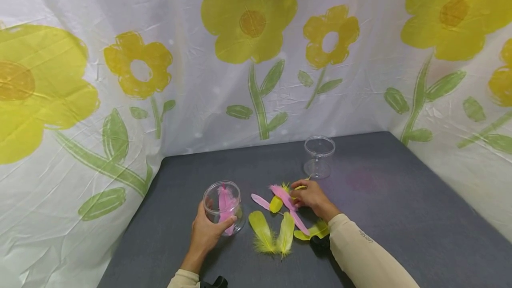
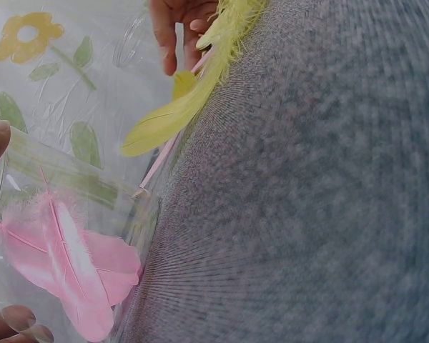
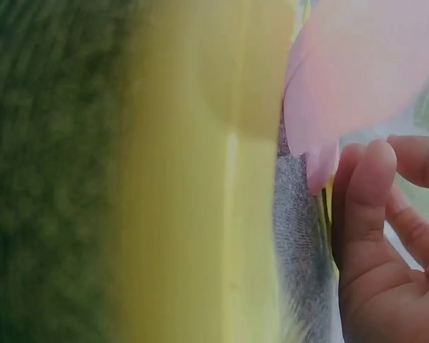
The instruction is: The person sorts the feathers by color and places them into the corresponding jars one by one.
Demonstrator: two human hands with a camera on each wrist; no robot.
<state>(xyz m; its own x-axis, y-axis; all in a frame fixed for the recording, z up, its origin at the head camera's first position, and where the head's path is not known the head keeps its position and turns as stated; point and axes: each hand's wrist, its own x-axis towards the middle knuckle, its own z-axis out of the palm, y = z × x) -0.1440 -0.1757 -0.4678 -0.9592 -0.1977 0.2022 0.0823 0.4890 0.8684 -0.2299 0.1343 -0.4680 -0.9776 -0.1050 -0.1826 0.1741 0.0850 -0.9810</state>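
My left hand (image 1: 208,232) grips a clear plastic jar (image 1: 241,222) by its side, thumb across the front. Pink feathers (image 2: 71,264) stand inside the jar, and a little yellow-green shows low through its wall. Over a loose group of feathers, my right hand (image 1: 312,197) hovers with thumb and fingertips a little apart. Closest to its fingertips lies a pink feather (image 1: 283,195), with a yellow feather (image 1: 275,204) beside it. In the right wrist view, the thumb and fingers (image 3: 372,179) are beside pink feathers (image 3: 357,78); no feather is clearly between them.
Two yellow feathers (image 1: 261,228) lie nearer me, and another yellow feather (image 1: 318,229) lies under the right wrist. A second clear jar (image 1: 318,163) stands at the back of the dark grey table (image 1: 384,234). A flower-printed curtain (image 1: 192,101) surrounds the table's back and sides.
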